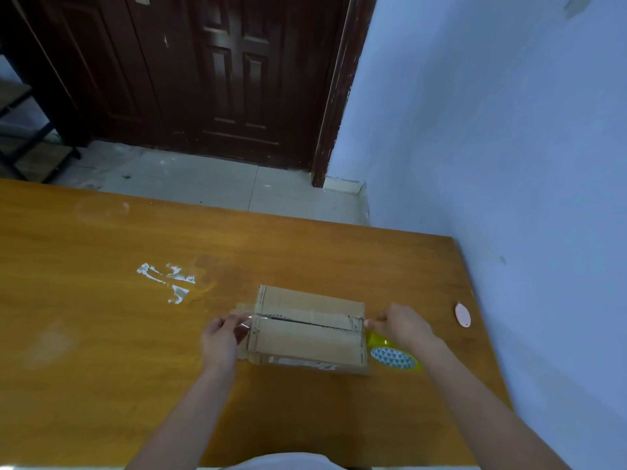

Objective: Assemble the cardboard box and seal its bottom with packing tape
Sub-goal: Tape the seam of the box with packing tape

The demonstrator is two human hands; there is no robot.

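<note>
Cardboard box near the desk's right edge; left hand and right hand pinch clear tape at opposite ends.

free: table left | blocked right: wall, tape roll beside box

— Worn on the arms?
— Nothing. Bare forearms from the bottom edge up to the wrists, no sleeves in sight, no watch, no bracelet.
— Gloves?
— None. Left hand bare, right hand bare as well; no rings to be made out, though blurred and small at this range.
— Nails?
— Too soft to tell.
— Anything of the torso?
— Only a pale, whitish strip of cloth at the very bottom, between the two forearms. Plain, no print or seam visible. Cut off by the edge, so garment type unclear.
</note>
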